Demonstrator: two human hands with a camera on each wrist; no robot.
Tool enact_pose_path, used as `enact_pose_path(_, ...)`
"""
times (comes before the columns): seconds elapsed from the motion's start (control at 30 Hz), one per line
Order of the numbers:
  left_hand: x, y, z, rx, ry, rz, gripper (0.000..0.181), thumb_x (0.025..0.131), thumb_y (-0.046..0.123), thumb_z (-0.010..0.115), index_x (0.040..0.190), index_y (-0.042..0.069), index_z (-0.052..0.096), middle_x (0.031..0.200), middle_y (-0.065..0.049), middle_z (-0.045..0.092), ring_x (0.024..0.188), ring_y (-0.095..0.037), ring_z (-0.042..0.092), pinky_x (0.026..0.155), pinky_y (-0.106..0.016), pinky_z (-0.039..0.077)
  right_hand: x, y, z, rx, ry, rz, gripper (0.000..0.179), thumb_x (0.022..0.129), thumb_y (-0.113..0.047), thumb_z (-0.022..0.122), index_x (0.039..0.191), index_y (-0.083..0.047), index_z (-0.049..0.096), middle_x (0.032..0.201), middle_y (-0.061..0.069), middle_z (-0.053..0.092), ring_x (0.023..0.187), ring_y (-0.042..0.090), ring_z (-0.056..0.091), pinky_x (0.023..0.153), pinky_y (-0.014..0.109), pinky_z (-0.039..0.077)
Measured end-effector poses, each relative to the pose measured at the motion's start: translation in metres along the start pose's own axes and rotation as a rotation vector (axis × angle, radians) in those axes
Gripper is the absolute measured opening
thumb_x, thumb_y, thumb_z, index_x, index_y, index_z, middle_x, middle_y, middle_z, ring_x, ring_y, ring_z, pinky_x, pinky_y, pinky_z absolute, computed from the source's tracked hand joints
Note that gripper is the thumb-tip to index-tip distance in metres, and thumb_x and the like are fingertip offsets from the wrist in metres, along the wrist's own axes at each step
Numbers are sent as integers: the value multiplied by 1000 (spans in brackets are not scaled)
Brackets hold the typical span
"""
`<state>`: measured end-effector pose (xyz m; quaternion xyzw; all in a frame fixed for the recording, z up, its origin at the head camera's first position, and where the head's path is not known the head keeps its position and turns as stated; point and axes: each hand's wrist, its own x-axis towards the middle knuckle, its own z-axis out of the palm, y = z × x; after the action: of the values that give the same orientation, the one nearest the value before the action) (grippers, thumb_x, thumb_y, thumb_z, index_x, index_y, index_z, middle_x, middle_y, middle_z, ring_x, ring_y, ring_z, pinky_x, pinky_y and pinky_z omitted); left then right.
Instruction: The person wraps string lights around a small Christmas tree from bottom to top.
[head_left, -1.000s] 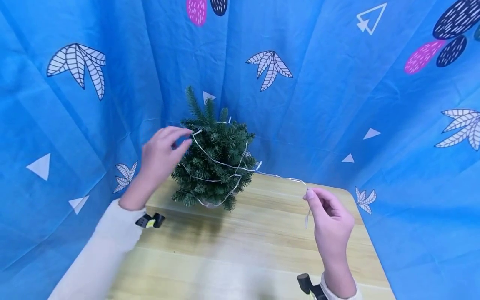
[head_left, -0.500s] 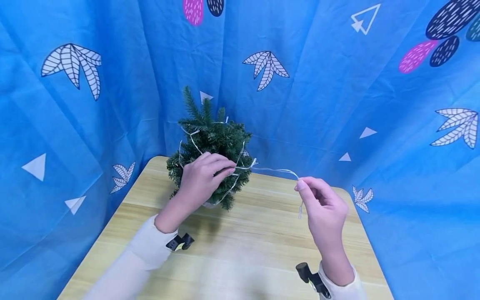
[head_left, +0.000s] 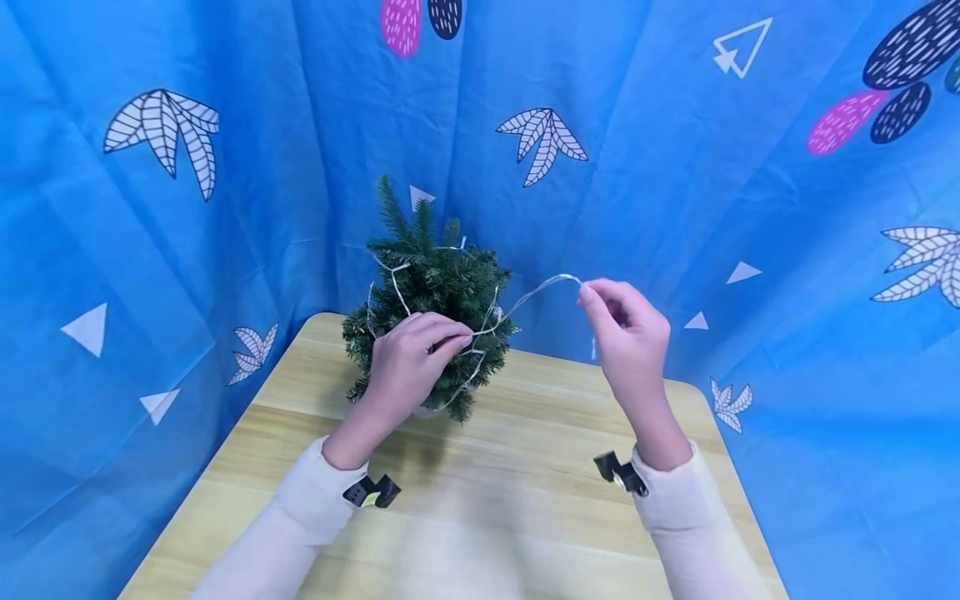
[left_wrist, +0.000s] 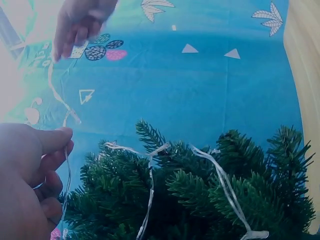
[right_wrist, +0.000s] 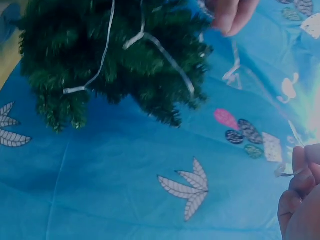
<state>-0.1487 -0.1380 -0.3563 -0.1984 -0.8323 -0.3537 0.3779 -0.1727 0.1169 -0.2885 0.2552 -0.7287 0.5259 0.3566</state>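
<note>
A small green artificial Christmas tree [head_left: 457, 287] stands on the table, wound with a clear-wired string light [head_left: 536, 292]. My left hand [head_left: 412, 354] is in front of the tree and pinches the wire between thumb and fingertips; the left wrist view shows the wire [left_wrist: 67, 175] running down past the fingers. To the right of the tree, my right hand [head_left: 630, 342] pinches the string near its loose end, which dangles below the fingers. Between the two hands the wire arcs upward with slack. The left hand hides the tree's lower front.
The pale wooden table [head_left: 510, 483] reaches forward and to both sides, its far edge close behind the tree. A blue patterned curtain [head_left: 637, 167] surrounds it at the back and sides.
My left hand has come from the tree's upper left to its front and taken hold of the wire. The right hand has risen and shifted left with the string's end.
</note>
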Motion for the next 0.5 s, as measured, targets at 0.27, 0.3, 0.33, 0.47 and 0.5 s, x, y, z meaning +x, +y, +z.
enact_pose_path(0.27, 1, 0, 4, -44, 2, -85, 12, 91, 26, 76, 100, 19, 81, 102, 8, 76, 97, -9, 69, 67, -29, 54, 32, 22, 30, 26, -94, 25, 14, 96, -16, 71, 98, -4, 76, 80, 6, 67, 60, 15, 47, 55, 23, 39)
enact_pose_path(0.3, 2, 0, 5, -54, 7, -93, 13, 91, 26, 75, 100, 19, 81, 102, 8, 76, 97, -9, 70, 68, -29, 54, 36, 24, 34, 27, -98, 31, 14, 96, -17, 70, 98, -3, 76, 80, 6, 66, 59, 15, 46, 55, 23, 38)
enact_pose_path(0.33, 2, 0, 5, -65, 13, -101, 13, 91, 26, 75, 101, 18, 81, 102, 8, 76, 96, -9, 70, 69, -30, 54, 39, 26, 37, 25, -99, 38, 14, 97, -17, 70, 98, -4, 76, 79, 6, 65, 59, 15, 45, 55, 23, 37)
enact_pose_path(0.47, 3, 0, 8, -115, 36, -124, 13, 91, 25, 76, 100, 17, 81, 100, 7, 76, 90, -8, 69, 69, -29, 53, 51, 33, 48, 21, -92, 72, 16, 97, -15, 68, 100, -1, 75, 83, 14, 66, 60, 14, 43, 57, 23, 36)
enact_pose_path(0.5, 3, -1, 9, -123, 42, -126, 13, 91, 25, 76, 100, 17, 81, 100, 7, 76, 90, -8, 69, 69, -28, 52, 53, 34, 50, 21, -87, 80, 16, 98, -14, 68, 101, 0, 75, 85, 16, 66, 61, 13, 43, 57, 23, 36)
